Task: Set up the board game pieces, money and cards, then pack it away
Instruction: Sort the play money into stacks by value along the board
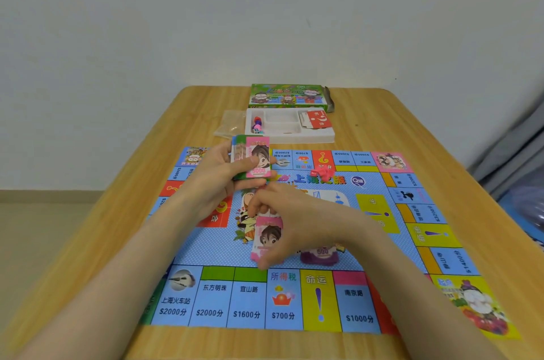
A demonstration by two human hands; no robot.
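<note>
The paper game board point(294, 298) lies flat on the wooden table. My left hand point(217, 174) holds a stack of play money point(254, 158) above the board's far left, a pink 5000 note on top. My right hand point(291, 224) is over the board's middle, fingers pinching a pink note point(266, 237) that touches or nearly touches the board. A purple 500 money pile point(319, 255) lies just right of that hand, partly hidden. Small red pieces point(322, 173) sit on the board near its far edge.
Behind the board stands a white plastic tray point(323, 136) holding coloured tokens point(256, 124) and red question-mark cards point(319, 119). A clear plastic bag point(231, 122) lies to its left. The green game box point(288, 94) is at the table's far edge. Grey fabric is at right.
</note>
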